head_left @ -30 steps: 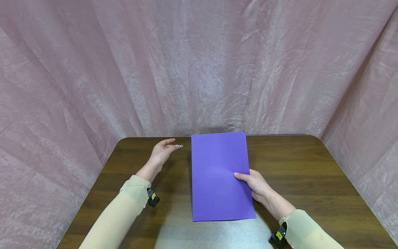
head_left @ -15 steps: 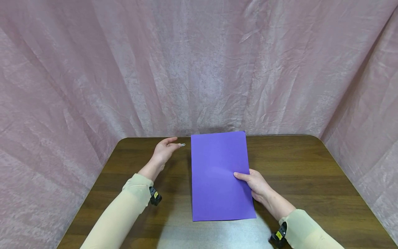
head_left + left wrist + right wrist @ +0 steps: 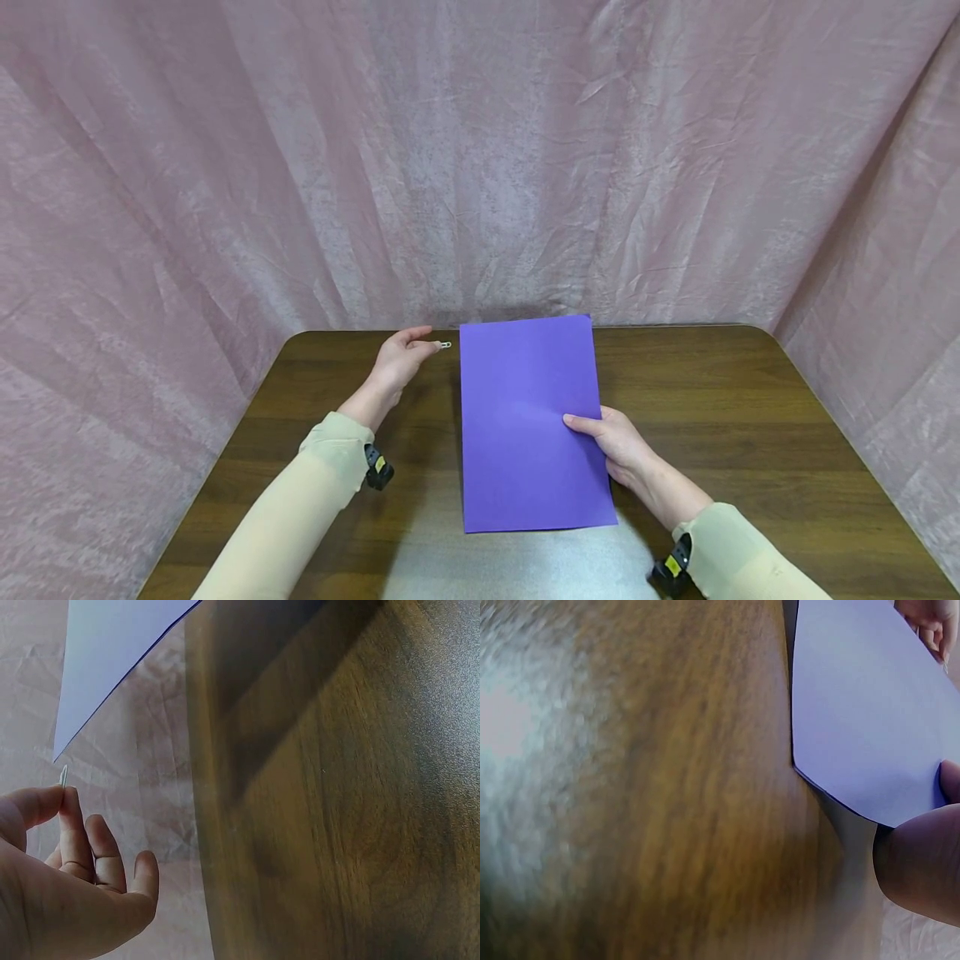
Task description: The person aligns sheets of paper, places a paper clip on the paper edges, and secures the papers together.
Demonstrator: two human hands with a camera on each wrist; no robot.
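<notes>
A purple sheet of paper [image 3: 528, 421] is held up over the brown table [image 3: 750, 433], its far edge near the table's back. My right hand [image 3: 611, 446] grips its right edge, thumb on top; the right wrist view shows the paper [image 3: 855, 712] with that thumb [image 3: 922, 862] at its edge. My left hand [image 3: 401, 362] pinches a small silver paper clip [image 3: 446, 345] between thumb and forefinger, just left of the sheet's far left corner. In the left wrist view the clip [image 3: 63, 775] stands above the fingertips, close under the paper's corner [image 3: 105, 660].
A pink crumpled cloth [image 3: 480, 158] hangs behind and around the table on all sides. Bare wood [image 3: 337, 825] lies left and right of the sheet. Light glares on the table's near edge [image 3: 517, 567].
My left hand has carried the paper clip slightly right and farther back, closer to the sheet's far left corner. The right hand and the paper have barely moved.
</notes>
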